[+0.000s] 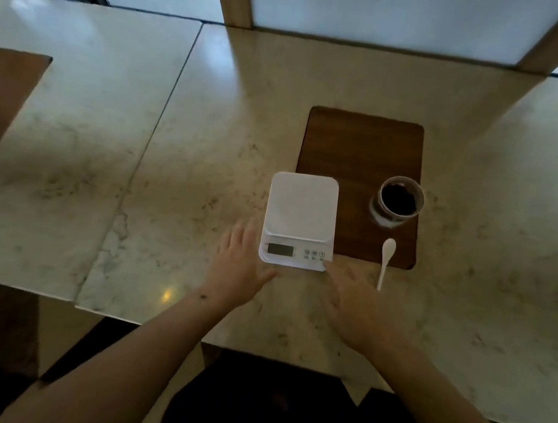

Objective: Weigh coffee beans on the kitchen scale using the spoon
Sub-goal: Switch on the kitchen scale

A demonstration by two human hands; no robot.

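Setup comes first, as we read it — nothing has been scooped, and the scale's platform is bare. Our left hand (240,259) lies flat with fingers spread against the near-left corner of the scale (299,220), holding nothing. Our right hand (354,298) is also empty and loosely spread, its forefinger reaching to the near-right corner of the scale, just beside the row of buttons; whether the fingertip touches a button we cannot tell. The display looks blank or too dim to read, so we judge the step in hand to be switching on or steadying the scale.

Just beyond and to the right of our right hand lies the white spoon (385,262). Its long axis runs nearly straight away from us, bowl at the far end resting on the wooden mat (364,144), handle end pointing back toward us on the marble table (138,162). Beyond the spoon's bowl stands the open jar (398,200) of dark coffee beans, also on the mat, well to the right of the scale.

Next, we think, the right hand needs only a short shift rightward to take the handle — the near end is free to pinch — then carry the bowl forward into the jar.
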